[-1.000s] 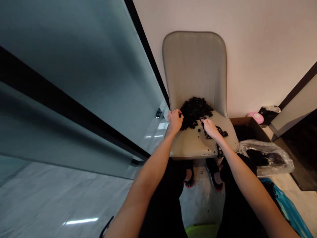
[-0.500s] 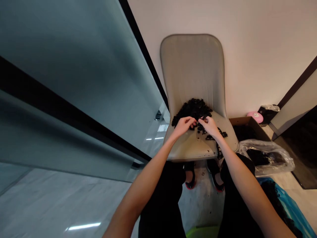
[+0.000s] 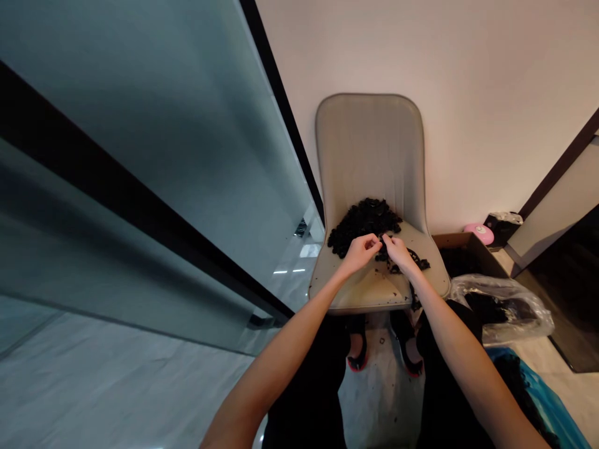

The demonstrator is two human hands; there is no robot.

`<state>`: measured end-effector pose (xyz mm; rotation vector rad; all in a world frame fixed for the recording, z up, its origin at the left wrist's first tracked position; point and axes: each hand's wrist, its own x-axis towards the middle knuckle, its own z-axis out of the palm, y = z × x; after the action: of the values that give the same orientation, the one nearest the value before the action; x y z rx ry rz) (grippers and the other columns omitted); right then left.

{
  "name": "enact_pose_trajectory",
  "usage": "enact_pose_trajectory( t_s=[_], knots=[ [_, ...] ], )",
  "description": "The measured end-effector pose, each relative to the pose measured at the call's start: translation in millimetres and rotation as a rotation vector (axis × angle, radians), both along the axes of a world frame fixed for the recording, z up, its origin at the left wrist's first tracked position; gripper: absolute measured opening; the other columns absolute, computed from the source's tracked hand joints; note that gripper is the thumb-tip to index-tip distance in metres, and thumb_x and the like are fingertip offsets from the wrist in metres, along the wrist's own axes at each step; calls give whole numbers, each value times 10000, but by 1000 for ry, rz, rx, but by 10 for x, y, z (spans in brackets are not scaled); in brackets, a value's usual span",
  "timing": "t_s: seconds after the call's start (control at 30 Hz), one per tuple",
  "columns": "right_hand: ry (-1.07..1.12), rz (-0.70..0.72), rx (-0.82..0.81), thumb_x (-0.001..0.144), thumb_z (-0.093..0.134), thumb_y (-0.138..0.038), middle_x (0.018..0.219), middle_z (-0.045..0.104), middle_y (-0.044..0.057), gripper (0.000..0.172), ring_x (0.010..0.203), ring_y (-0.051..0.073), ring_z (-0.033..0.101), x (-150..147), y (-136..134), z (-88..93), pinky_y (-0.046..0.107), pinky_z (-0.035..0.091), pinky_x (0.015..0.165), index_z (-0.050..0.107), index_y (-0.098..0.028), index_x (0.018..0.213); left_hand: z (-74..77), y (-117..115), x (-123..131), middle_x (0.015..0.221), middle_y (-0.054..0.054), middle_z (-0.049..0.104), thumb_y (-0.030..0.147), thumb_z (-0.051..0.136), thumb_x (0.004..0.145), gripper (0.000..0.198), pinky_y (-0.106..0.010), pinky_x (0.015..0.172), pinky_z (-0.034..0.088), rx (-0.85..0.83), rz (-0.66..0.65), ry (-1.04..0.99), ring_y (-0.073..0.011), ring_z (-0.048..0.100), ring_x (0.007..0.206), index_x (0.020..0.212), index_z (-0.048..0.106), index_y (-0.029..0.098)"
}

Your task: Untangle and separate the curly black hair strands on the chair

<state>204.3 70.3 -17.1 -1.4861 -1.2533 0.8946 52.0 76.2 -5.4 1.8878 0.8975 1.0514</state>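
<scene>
Seen from above, two bare forearms reach forward over a beige padded chair [image 3: 369,156]. On the front of its seat lies a heap of black curly material [image 3: 364,223], resting against the base of the backrest, with loose crumbs scattered on the bare seat toward the front edge.

The left hand [image 3: 359,254] and right hand [image 3: 400,254] are close together just in front of the heap. Their fingertips [image 3: 377,242] meet at a small black tuft [image 3: 384,239] and appear pinched on it from both sides, though the fingers hide how firmly. The right hand also sits just beside a thin black strip [image 3: 412,255] that trails over the seat's right side.

The person's legs in black clothing [image 3: 304,386] run toward the chair, and sandaled feet [image 3: 358,352] with red soles rest on a pale stone floor [image 3: 116,390] just below the seat. A tall glass panel [image 3: 140,156] with dark framing runs along the left.

To the right, on the floor, stand a cardboard box [image 3: 461,259] holding dark contents, a clear plastic bag [image 3: 503,308] of black material, and a blue bag [image 3: 538,390]. A pink round object [image 3: 478,234] sits beyond the box, against a cream wall [image 3: 491,112].
</scene>
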Motion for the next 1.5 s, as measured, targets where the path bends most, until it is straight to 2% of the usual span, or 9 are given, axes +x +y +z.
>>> enact_pose_trajectory(
  t_s=[0.1,0.37,0.53,0.7,1.03,1.2,1.3,1.4,1.5],
  knots=[
    [-127,-57,63,924,520,-425,485,451,-31,464,553,142,421,-25,31,1,281,258,576,458,-219,512,-27,33,17,614,22,543,469,604,874,354,-243,586,332,-38,-31,20,-118,461,594,680,599,173],
    [-437,79,119,981,486,-362,590,616,55,468,609,160,497,-144,-105,148,295,266,603,562,-179,558,-7,158,-142,533,20,467,806,533,801,671,-269,537,269,-198,-78,160,-103,388,525,571,502,177],
    [-450,39,184,1031,396,-392,565,609,53,550,578,155,486,-99,-220,140,300,280,613,598,-172,569,79,73,-162,557,22,491,718,589,823,598,-257,536,273,-161,-182,181,-99,391,534,603,543,163],
    [-457,-22,250,1020,412,-422,527,537,29,548,554,147,421,-32,-221,127,319,251,610,499,-198,528,146,18,-82,561,31,457,557,593,882,500,-255,578,274,-36,-150,90,-98,376,569,586,533,159],
    [-199,52,252,938,477,-555,507,386,-29,548,572,115,340,-55,-164,116,295,216,581,405,-207,521,35,117,-8,542,41,403,640,680,813,556,-256,532,215,-163,-123,27,-87,334,542,582,546,153],
    [213,-76,277,895,490,-649,538,354,-38,545,549,108,329,-204,-55,79,272,261,527,384,-228,565,45,74,251,620,28,538,486,731,812,373,-226,548,345,-478,-13,-512,-87,452,559,697,601,156],
    [450,-140,227,886,519,-676,516,382,-42,547,484,102,336,-271,-17,80,261,260,471,388,-239,585,67,44,434,534,52,450,371,634,886,352,-220,485,301,-648,107,-700,-64,370,453,624,492,185],
    [592,-122,243,879,510,-721,508,412,-42,561,451,98,344,-267,-27,105,251,266,450,412,-239,609,85,30,492,535,53,448,342,592,911,329,-218,465,279,-591,94,-714,-51,340,425,638,506,180],
    [527,-38,290,862,479,-769,517,408,-44,585,465,106,361,-175,-67,159,264,290,468,421,-239,620,103,25,405,583,42,531,379,686,858,238,-213,483,319,-403,67,-559,-65,433,463,785,605,168]
  ],
)
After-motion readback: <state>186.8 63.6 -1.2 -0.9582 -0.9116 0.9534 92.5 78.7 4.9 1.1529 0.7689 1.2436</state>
